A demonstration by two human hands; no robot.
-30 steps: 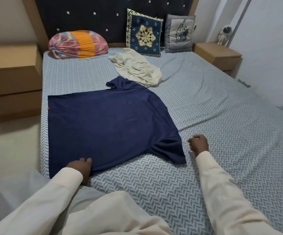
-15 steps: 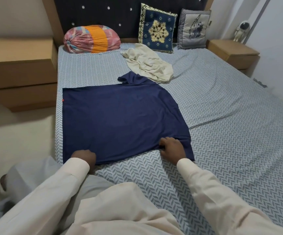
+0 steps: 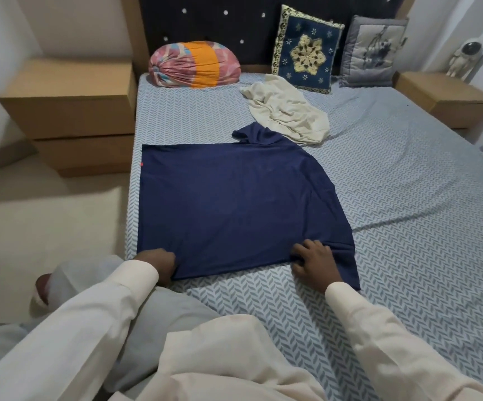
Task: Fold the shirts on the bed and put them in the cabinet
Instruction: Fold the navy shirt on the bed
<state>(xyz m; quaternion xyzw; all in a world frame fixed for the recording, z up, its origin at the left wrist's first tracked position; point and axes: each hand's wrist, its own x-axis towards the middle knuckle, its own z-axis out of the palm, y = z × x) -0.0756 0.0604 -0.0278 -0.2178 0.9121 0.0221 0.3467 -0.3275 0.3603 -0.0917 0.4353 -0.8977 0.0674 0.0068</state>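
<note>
A navy blue shirt (image 3: 240, 204) lies spread flat on the bed (image 3: 408, 215), its hem toward the left edge and its collar to the right. My left hand (image 3: 159, 263) grips the shirt's near left corner. My right hand (image 3: 312, 260) pinches the near edge of the shirt beside the near sleeve, where the cloth bunches. A crumpled cream shirt (image 3: 286, 110) lies farther up the bed, just beyond the blue one.
A pink and orange bolster (image 3: 194, 65), a blue embroidered cushion (image 3: 306, 53) and a grey cushion (image 3: 373, 50) lean at the headboard. Wooden bedside units stand at the left (image 3: 72, 111) and right (image 3: 445, 96). My knee in grey cloth (image 3: 159, 319) rests on the bed's near edge.
My right hand moved left from the bare sheet onto the shirt's near edge and took hold of it. My left hand kept its place at the near left corner.
</note>
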